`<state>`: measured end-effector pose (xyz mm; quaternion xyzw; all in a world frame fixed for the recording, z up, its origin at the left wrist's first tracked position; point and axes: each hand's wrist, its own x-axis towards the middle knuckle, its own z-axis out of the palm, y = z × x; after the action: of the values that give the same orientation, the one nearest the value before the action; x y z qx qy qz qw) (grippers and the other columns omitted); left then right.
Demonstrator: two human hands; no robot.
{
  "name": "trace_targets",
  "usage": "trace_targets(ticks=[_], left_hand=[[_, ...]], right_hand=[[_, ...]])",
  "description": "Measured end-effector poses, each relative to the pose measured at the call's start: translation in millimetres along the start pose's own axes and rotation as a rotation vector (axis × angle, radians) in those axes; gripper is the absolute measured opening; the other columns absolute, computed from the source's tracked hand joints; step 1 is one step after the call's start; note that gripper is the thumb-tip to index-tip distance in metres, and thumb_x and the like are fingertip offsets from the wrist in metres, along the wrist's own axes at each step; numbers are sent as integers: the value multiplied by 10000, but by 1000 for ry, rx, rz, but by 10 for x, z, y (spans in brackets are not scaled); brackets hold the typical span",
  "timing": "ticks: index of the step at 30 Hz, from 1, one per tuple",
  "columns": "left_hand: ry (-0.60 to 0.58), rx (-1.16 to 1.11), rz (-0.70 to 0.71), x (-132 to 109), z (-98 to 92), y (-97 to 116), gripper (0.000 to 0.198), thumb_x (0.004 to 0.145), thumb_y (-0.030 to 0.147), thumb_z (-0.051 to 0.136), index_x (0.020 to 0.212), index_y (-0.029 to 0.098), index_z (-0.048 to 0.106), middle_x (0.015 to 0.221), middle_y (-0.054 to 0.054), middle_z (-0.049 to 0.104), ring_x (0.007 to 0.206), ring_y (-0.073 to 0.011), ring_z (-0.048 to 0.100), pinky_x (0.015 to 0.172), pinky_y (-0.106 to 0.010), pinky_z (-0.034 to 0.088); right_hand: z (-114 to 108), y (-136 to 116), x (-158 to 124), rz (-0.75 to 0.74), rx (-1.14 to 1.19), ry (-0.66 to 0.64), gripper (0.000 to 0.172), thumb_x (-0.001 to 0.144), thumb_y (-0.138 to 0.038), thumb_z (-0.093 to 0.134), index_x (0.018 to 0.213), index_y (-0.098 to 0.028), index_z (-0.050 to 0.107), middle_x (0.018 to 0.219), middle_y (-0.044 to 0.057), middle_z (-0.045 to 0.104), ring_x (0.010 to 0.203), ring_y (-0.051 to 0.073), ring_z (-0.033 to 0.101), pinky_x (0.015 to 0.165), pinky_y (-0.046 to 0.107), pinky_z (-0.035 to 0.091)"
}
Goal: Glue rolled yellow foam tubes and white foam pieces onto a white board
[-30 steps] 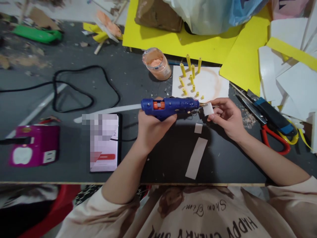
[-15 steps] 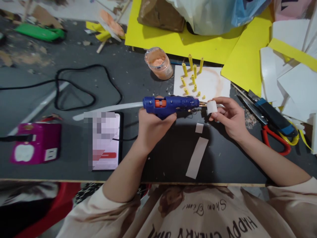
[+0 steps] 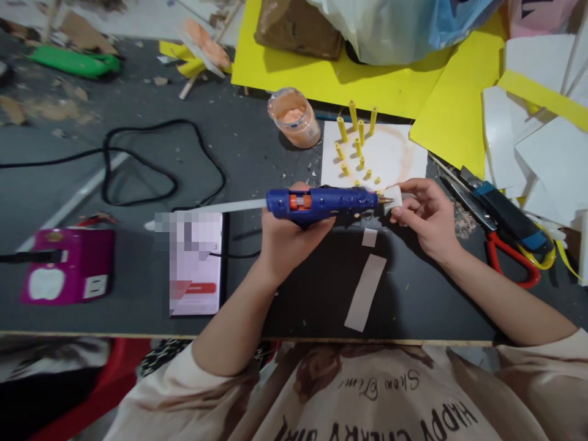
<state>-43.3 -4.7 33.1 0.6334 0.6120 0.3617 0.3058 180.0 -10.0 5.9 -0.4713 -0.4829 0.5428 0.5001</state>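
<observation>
My left hand (image 3: 291, 242) is wrapped round a blue hot glue gun (image 3: 324, 203), which lies level with a white glue stick (image 3: 234, 207) coming out of its back end. Between the fingertips of my right hand (image 3: 425, 211) is a small white paper piece (image 3: 394, 197). The gun's metal nozzle overlaps this piece in view; whether they touch I cannot tell. Below them on the table lie a small white square (image 3: 370, 237) and a longer white strip (image 3: 366, 294). Behind the gun, several yellow paper tubes (image 3: 358, 147) stand upright on a white card (image 3: 395, 165).
A jar of peach-coloured paste (image 3: 298, 125) stands behind the gun. Scissors with red handles (image 3: 509, 263) and a dark blue cutter (image 3: 512, 211) lie at the right. A phone (image 3: 197, 269), a purple box (image 3: 68, 266) and a black cord (image 3: 172, 122) are on the left.
The glue gun has shifted to the right and slightly down, so its nozzle now lies over the white paper piece. That piece has tilted in my right fingers.
</observation>
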Motion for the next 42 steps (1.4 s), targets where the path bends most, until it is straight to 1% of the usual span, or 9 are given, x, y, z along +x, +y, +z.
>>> trace_targets(ticks=[6,12,20,23,31,34,37,39,42], left_hand=[[-13,2,48,-9,29,-10,189,653,336,625,564,236,492,581,3,562,564,-172,551,610,-323,500],[-37,5,-26,3,14,42,169,623,338,613,560,239,492,587,2,566,569,-169,542,619,-312,515],[-23,-30,-21,41,9,74,179,580,337,597,531,228,464,526,24,511,511,-141,492,554,-272,487],[-11,-32,-15,47,11,71,184,582,339,589,528,225,454,508,32,498,491,-131,472,527,-261,471],[-3,-6,-35,47,19,38,187,582,312,591,515,230,436,510,29,484,509,-140,481,591,-280,488],[76,34,-87,72,22,-3,169,540,291,631,565,230,476,525,37,497,531,-149,509,629,-288,504],[270,-5,-142,119,14,-45,256,481,286,688,640,223,498,570,41,512,558,-152,534,626,-291,513],[357,-75,-158,149,1,-56,286,464,290,696,651,217,491,594,36,516,574,-149,540,626,-295,516],[387,-141,-174,176,-20,-28,283,495,257,689,660,223,462,621,41,522,603,-144,548,632,-291,520]], right_hand=[[15,-31,8,-10,14,-21,345,697,-338,807,947,-242,590,779,-48,636,562,66,605,515,198,496],[6,-14,9,0,-8,-20,355,704,-367,801,957,-246,584,766,-51,625,564,69,606,513,203,496],[-11,25,2,-37,40,1,316,723,-304,796,960,-254,593,900,-39,648,583,51,615,511,185,502],[-14,23,6,-34,60,7,291,735,-268,787,957,-257,599,883,-46,647,587,50,621,509,178,495],[-20,48,8,-39,40,18,306,739,-307,779,968,-269,580,897,-48,636,579,54,619,477,182,481],[-36,44,2,-59,-2,46,297,749,-333,764,972,-274,576,839,-51,624,556,70,608,455,205,479],[-86,-48,54,-135,-121,90,263,774,-346,730,984,-281,585,782,-46,622,563,95,609,462,234,474],[-132,-160,133,-208,-286,111,239,781,-331,714,984,-277,601,858,-22,660,605,108,618,499,258,479],[-183,-333,268,-319,-608,68,188,793,-285,690,968,-255,631,985,16,695,694,138,631,578,295,486]])
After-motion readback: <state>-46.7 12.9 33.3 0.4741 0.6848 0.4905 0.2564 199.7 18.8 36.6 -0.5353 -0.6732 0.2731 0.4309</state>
